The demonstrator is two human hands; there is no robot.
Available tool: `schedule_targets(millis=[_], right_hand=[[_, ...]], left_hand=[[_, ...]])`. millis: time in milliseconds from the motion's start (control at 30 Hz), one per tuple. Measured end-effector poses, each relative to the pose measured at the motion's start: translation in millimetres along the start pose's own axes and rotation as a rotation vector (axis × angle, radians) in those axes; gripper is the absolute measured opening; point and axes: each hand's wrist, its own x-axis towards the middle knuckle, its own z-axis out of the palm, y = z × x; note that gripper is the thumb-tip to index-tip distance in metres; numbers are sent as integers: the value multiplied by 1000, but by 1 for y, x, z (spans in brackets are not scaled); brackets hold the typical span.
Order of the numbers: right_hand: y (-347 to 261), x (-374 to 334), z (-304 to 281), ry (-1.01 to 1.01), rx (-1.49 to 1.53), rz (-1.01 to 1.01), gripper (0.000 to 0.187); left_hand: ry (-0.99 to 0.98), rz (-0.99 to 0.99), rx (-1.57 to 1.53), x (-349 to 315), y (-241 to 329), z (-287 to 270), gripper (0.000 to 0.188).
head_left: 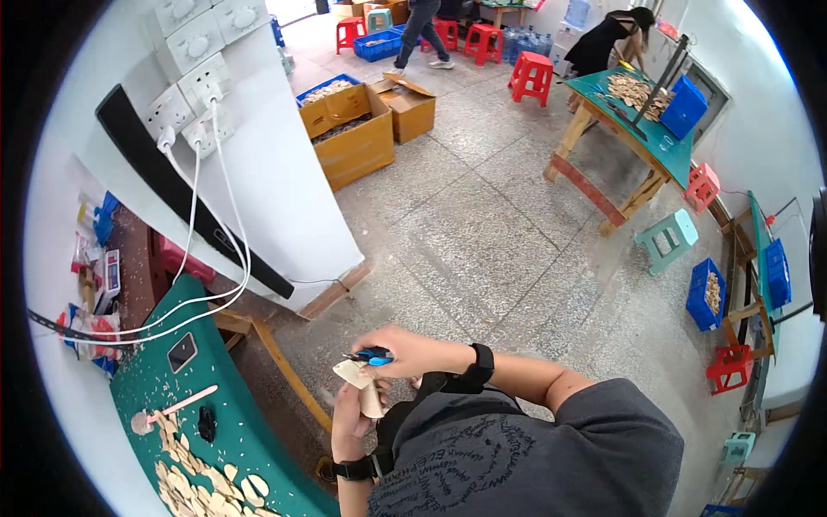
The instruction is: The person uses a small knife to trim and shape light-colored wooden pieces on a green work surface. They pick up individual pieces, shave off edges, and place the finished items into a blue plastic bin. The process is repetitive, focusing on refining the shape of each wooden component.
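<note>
My right hand point(405, 349) is closed around a small blue-and-black handled tool point(373, 356), whose short dark tip points left; it looks like pliers or snips. Just below it, my left hand point(351, 418) grips a pale, flat tan piece point(351, 373) that stands upright with a tapered outline. A second pale tan part point(371, 401) shows beside my left fingers; whether the two are joined I cannot tell. The tool lies over the upper edge of the piece. Both hands are in front of my body, to the right of the green table point(220, 362).
On the green table lie a heap of pale tan pieces point(194, 482), a pink-handled brush point(181, 403), a small black object point(207, 424) and a phone point(183, 352). White cables point(244, 250) hang across its far end. Cardboard boxes point(353, 142) stand ahead; a person point(607, 43) bends by another table point(594, 86).
</note>
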Motion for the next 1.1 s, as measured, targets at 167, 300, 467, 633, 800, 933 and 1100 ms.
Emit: schedule_targets(millis=[167,300,467,633,800,933,1100], right_hand=[[-8,25,24,-232,56,-113,26],[-14,52,65,-258,132,-73,24],[-33,93,141,-431,301,114,23],[-69,122,231,-513,569,287,19],[-86,140,315,-642,551,207,17],[-99,146,370,-743,534,186,19],[-111,154,425,-855,530,226,19]], left_hand=[[-264,-32,-437,-22,-12,-45,23],[75,317,-432,-57,-1,-60,18],[404,695,-391,-117,12,-89,9],[713,874,-391,-182,20,-139,6],[827,953,-396,-249,15,-182,17],[825,901,-384,-293,-3,-217,25],[820,813,-295,-327,-10,-247,27]])
